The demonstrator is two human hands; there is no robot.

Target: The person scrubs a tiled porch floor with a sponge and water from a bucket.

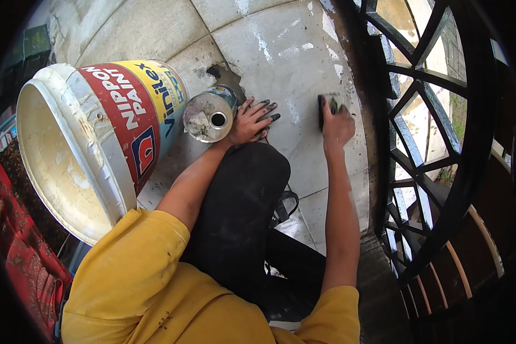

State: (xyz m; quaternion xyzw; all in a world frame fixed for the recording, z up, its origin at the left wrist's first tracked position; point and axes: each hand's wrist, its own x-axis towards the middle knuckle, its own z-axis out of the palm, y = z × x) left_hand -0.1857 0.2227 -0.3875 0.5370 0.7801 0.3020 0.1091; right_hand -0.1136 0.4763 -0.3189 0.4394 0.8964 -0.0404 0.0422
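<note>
Grey floor tiles (281, 51) beside a black iron gate (436, 143).
Right hand (337, 127) clenches a dark block (325, 108), pressed on the tile at its fingertips; left hand (251, 121) lies flat, fingers spread, just beside a small tin (211, 114) and a paint bucket (92, 143).

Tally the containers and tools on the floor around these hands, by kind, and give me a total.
Large paint bucket: 1
Small metal can: 1
Dark block under right hand: 1
Total: 3
</note>
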